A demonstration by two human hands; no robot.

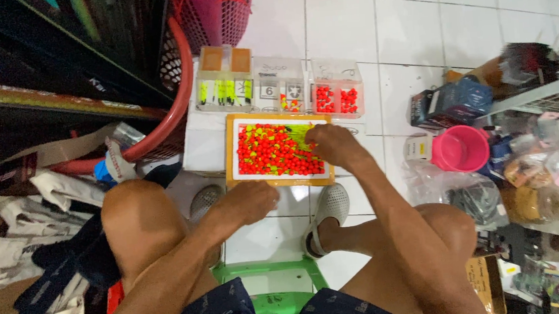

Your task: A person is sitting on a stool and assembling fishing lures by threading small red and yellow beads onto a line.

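Observation:
An orange-rimmed white tray (229, 155) lies on a white box in front of my knees, full of small red-and-yellow floats (269, 152). My right hand (333, 145) rests on the tray's right side, fingers curled down among the floats. My left hand (246, 199) sits at the tray's near edge, fingers closed; what it holds, if anything, is hidden. Behind the tray stand clear plastic compartment boxes: one with yellow-green pieces (224, 91), one with red floats (337, 99).
A pink basket (215, 12) and a red hoop (179, 105) stand at the back left beside dark racks. A pink cup (459, 148), boxes and bagged goods crowd the right. Clothes pile at the left. I sit on a green stool (273, 290), feet in grey clogs.

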